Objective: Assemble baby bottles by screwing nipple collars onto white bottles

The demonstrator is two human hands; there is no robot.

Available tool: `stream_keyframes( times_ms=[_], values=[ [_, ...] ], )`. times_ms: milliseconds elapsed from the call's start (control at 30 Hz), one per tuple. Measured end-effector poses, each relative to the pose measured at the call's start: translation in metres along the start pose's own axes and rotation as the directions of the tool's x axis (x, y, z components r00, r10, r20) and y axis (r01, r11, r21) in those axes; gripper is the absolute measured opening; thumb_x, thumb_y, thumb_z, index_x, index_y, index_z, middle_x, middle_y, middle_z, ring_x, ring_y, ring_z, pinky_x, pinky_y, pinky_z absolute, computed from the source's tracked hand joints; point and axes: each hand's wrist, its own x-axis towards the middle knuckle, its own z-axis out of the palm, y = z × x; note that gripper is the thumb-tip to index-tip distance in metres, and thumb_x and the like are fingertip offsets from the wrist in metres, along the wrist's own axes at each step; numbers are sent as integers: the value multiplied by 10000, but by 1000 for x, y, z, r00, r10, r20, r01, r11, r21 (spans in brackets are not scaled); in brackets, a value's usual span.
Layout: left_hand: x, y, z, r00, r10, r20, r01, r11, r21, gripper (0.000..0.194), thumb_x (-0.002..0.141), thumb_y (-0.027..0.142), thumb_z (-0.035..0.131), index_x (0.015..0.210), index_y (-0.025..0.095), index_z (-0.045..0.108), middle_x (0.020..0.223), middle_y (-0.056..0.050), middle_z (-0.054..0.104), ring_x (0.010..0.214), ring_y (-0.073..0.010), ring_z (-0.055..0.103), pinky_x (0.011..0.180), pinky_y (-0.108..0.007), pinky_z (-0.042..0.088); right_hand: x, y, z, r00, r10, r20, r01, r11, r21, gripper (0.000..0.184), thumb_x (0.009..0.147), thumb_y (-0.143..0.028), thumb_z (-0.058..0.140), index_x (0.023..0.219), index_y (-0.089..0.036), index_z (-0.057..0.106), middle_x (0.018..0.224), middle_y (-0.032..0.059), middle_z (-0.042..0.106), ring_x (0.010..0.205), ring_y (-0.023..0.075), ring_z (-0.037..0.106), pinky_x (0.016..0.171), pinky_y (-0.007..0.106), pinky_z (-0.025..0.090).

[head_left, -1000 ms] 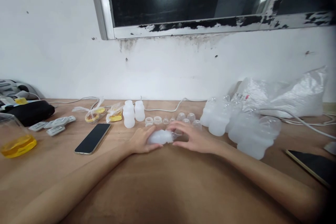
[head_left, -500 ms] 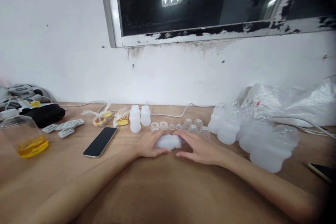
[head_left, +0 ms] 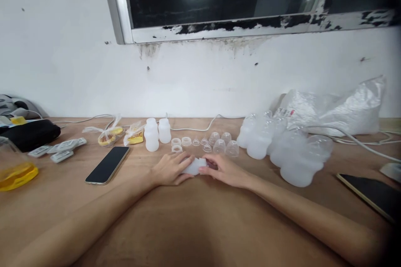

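A milky-white baby bottle (head_left: 191,167) lies on its side on the wooden table, neck to the right. My left hand (head_left: 171,168) is wrapped over its body from the left. At the neck end my right hand (head_left: 221,169) is closed, thumb and fingers around a see-through cap, which is mostly hidden by the fingers. Just behind my hands are several white collar rings (head_left: 186,141), small clear nipples (head_left: 204,141) and clear dome caps (head_left: 219,146). Two open white bottles (head_left: 152,135) stand behind my left hand.
Several capped bottles (head_left: 259,142) are grouped at the right, before a plastic bag (head_left: 354,108). A phone (head_left: 108,165) lies left, another dark phone-like device (head_left: 369,194) far right. A jug with yellow liquid (head_left: 19,175) is at the left edge. Cables run along the wall.
My right hand has closed in on the bottle's neck end, its fingers drawing together. My left hand has settled further over the bottle body. The camera view has shifted a little.
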Motion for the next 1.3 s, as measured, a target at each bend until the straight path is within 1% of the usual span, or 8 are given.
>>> stream_keyframes(
  times_ms=[133,333,467,533,633,700,1067,1300],
  values=[
    [-2,1,2,997,54,-61,-49,996,78,432,843,402,349,1141,93,398,1024,-130,543,875,-207,548,665,-297,473,4,1,2,968,170,187,-234,883,408,376,755,-489,450,712,-115,458,618,32,538,482,77,475,436,187,276],
    [-3,2,3,979,88,-183,-57,984,170,395,834,364,385,1113,87,427,989,-133,566,864,-216,560,667,-310,481,5,-6,0,927,248,283,-366,767,527,443,727,-550,449,690,-110,479,616,39,526,483,76,478,388,165,230],
    [1,4,2,972,61,-226,-28,989,147,403,815,383,413,1089,90,439,977,-126,575,857,-216,565,659,-304,485,0,-14,-19,959,186,215,-230,952,204,497,800,-561,312,705,-132,543,673,54,582,577,108,517,491,202,348],
    [2,6,1,976,74,-204,-49,991,128,414,813,401,411,1089,94,439,960,-120,579,844,-209,570,641,-295,486,-3,-13,-36,981,187,45,-184,981,-58,552,846,-530,192,761,-154,586,712,55,601,640,133,546,604,243,391],
    [2,8,0,980,46,-192,-29,995,92,428,812,425,410,1097,106,433,961,-114,579,847,-203,573,640,-287,488,-6,-3,-60,944,108,-313,-263,820,-509,404,847,-439,293,911,-157,576,934,89,592,832,213,556,691,307,394],
    [1,8,1,980,-2,-197,17,997,75,443,805,444,418,1103,117,430,977,-115,576,844,-202,577,634,-284,489,-6,7,-70,925,124,-360,-348,659,-666,307,798,-351,425,963,-124,551,1028,130,557,895,261,543,688,329,397],
    [-3,3,-1,959,-244,-142,221,962,-159,469,770,474,460,1102,149,401,977,-97,591,829,-199,587,642,-287,477,-7,35,-62,959,225,-172,-282,689,-667,143,690,-123,520,833,-129,508,857,162,567,772,266,574,559,285,364],
    [-4,3,-2,921,-368,-127,324,906,-272,490,751,473,484,1118,162,391,957,-77,599,819,-206,591,657,-299,469,-14,12,-76,952,257,-166,-306,777,-550,256,650,-175,589,892,-127,520,825,113,564,618,183,561,503,273,400]
  ],
)
